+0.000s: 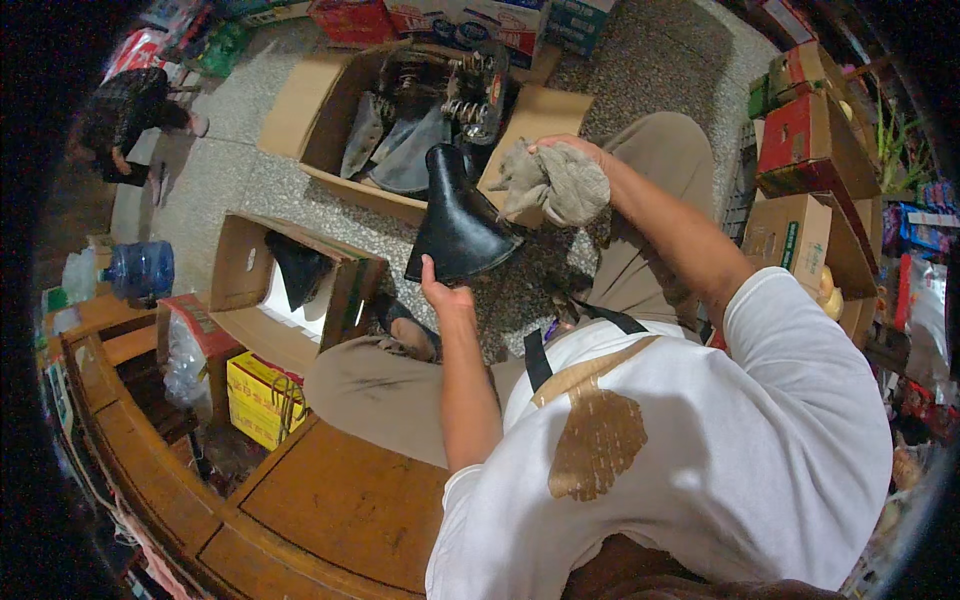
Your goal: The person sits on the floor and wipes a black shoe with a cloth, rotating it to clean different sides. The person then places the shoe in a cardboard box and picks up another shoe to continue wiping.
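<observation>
A glossy black bicycle saddle [460, 225] is held up in front of me, its narrow nose pointing away. My left hand [446, 297] grips its wide rear edge, thumb on top and the other fingers hidden beneath. To the right of the saddle, my right hand [572, 150] is closed around a crumpled grey-beige cloth [570, 185], which hangs apart from the saddle. Just beyond, an open cardboard box [330, 125] contains several dusty saddles [415, 155] with metal springs. Another black saddle [297, 268] lies in a smaller cardboard box [238, 262] at my left.
A wooden bench [340, 500] curves along the lower left, beside a yellow box [262, 400] and a blue water jug [140, 270]. Stacked cartons [800, 150] stand at right. Another person [125, 125] is at the far left. Speckled floor [650, 70] extends beyond the boxes.
</observation>
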